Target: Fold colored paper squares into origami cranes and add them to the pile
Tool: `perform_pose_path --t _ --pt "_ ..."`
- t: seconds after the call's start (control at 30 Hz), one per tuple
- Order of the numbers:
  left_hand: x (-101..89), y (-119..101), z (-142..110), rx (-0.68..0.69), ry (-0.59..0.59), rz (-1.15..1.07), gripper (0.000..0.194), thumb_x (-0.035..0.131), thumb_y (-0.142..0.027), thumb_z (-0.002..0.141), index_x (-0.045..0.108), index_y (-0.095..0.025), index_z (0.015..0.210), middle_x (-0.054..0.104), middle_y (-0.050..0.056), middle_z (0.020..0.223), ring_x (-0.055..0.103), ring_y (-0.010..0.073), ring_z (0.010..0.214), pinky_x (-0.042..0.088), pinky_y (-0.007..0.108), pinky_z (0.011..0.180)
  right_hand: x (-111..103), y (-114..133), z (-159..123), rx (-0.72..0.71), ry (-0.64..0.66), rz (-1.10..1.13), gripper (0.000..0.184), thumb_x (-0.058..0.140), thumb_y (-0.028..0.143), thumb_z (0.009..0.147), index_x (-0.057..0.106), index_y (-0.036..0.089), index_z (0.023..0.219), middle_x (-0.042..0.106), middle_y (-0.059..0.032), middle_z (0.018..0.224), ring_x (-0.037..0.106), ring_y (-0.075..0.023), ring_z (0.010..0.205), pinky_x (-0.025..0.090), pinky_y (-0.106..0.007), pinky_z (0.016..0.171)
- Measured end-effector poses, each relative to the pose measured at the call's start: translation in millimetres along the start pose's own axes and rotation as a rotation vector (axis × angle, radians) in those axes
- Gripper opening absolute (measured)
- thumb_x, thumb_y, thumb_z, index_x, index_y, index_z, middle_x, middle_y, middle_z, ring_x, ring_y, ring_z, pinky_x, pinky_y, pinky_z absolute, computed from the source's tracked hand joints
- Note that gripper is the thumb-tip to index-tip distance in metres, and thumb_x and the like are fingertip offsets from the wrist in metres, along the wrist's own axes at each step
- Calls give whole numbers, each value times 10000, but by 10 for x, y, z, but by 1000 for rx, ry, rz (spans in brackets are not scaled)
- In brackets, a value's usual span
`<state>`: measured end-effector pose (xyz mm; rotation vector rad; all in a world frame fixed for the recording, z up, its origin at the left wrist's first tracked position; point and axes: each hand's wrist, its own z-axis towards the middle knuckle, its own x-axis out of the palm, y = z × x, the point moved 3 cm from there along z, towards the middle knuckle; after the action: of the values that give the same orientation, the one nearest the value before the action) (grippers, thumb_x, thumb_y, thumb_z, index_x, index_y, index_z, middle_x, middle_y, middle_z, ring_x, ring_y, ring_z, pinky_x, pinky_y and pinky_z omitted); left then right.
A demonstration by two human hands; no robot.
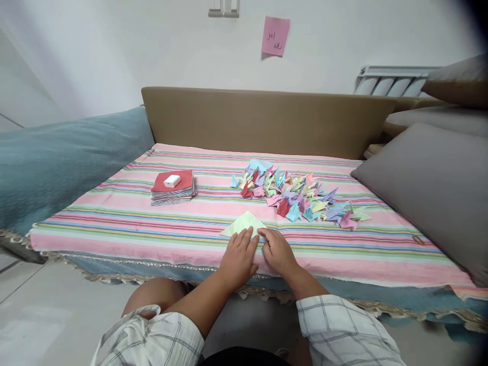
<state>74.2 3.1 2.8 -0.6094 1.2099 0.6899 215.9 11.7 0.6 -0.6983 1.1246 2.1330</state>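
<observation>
Apparently at a creasing step: pale green paper lies as a triangle on the striped cloth, point away from the person. Left hand open, fingers flat across its near edge, nothing gripped. Right hand half curled, index fingertip by the right-hand part of that edge; cannot tell whether it pinches. Folded paper cranes beyond, to the right. Next move calls for light, even pressure, layers kept aligned.
</observation>
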Motion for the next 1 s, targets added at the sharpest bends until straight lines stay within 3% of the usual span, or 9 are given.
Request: perform_pose_path --t 0.13,0.63,0.87,1.0 --pt "-24 108 -81 -21 -7 7 754 619 -307 701 297 -154 1366 253 152 1466 216 297 1345 235 452 1054 16 35 8 -68 41 -39 450 400 43 705 610 189 1075 596 -79 1054 495 -222 995 411 -388 914" --pt "-391 450 -275 -230 92 97 552 620 -355 734 472 -211 1246 455 76 1363 437 271 1198 386 428 935 39 11 5 -61 55 -45 466 415 28 703 647 207 1065 574 -73 1017 478 -219 954 419 -365 878" --pt "-525 570 -310 -310 151 142 524 609 -401 736 508 -226 1220 409 71 1396 458 286 1162 421 420 904 41 9 4 -63 44 -35 465 414 21 698 649 204 1055 576 -71 1014 477 -215 958 417 -362 880" --pt "-567 768 -322 -366 153 133 418 591 -435 745 598 -230 1109 385 90 1406 455 294 1178 414 408 919 51 0 0 -69 40 -41 458 413 20 702 652 198 1050 579 -72 1006 480 -214 951 417 -360 877"
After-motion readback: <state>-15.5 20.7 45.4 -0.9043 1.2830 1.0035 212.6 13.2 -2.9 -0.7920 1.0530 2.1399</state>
